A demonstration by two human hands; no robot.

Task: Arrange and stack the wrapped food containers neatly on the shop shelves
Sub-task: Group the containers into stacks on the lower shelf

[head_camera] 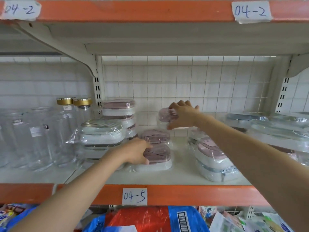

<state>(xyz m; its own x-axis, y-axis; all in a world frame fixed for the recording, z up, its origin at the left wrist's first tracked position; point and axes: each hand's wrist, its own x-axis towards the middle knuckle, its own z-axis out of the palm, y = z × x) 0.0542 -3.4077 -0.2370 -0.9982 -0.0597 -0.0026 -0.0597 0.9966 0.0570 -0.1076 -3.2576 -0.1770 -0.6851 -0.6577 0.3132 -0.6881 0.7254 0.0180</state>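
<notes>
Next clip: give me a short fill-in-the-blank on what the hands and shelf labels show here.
1. The right hand holds a wrapped container with a ____ lid.
2. The left hand rests on the ____ of two pink-lidded containers at the shelf centre.
3. The label on the orange shelf edge below the hands reads ____.

Missing words: pink; nearer; 04-5

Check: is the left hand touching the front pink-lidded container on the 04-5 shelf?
Touching. Head view shows the left hand resting on the front pink-lidded container, fingers over its lid's left edge.
</notes>
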